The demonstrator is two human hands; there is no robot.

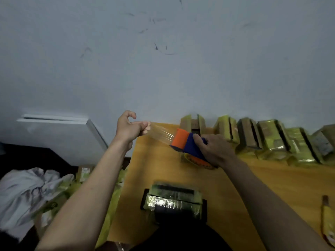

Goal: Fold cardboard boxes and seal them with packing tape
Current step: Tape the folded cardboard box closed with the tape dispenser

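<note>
My right hand (215,151) grips a blue and orange tape dispenser (188,145) above the yellow table (163,169). A strip of clear packing tape (160,133) stretches from its orange mouth to the left. My left hand (129,127) pinches the free end of that strip between thumb and fingers, raised over the table's left edge. A small green and black box (174,200) with shiny tape across its top lies on the table near me, below both hands.
Several green and brown boxes (272,140) stand in a row along the wall at the back right. A yellow-handled tool (327,220) lies at the right edge. White cloth (25,192) and green packaging are piled left of the table, beside a white board (59,134).
</note>
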